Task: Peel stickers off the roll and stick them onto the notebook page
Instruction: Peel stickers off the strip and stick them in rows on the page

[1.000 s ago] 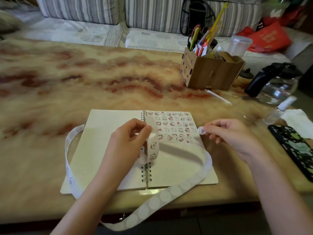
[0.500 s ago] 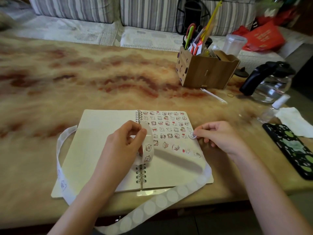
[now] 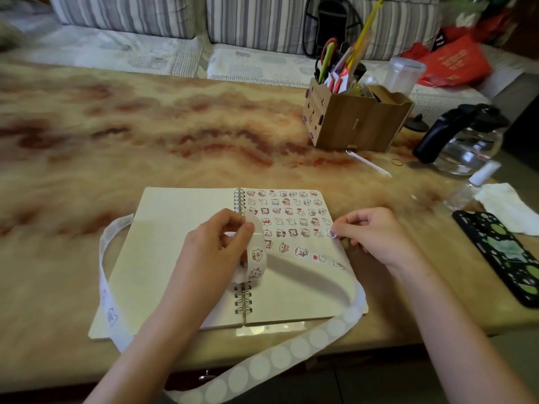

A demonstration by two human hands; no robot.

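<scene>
Bare forearms reach forward; the left grip (image 3: 220,243) pinches a white paper sticker strip (image 3: 257,256), the right grip (image 3: 376,232) a small round sticker (image 3: 332,234).

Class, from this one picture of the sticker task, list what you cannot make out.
1. Head view: the sticker pinched by the right hand is tiny and partly covered; whether it touches the notebook page is unclear.
2. Head view: the sticker strip runs off the bottom edge; its end is unseen.
3. The left hand hides some binding.
</scene>
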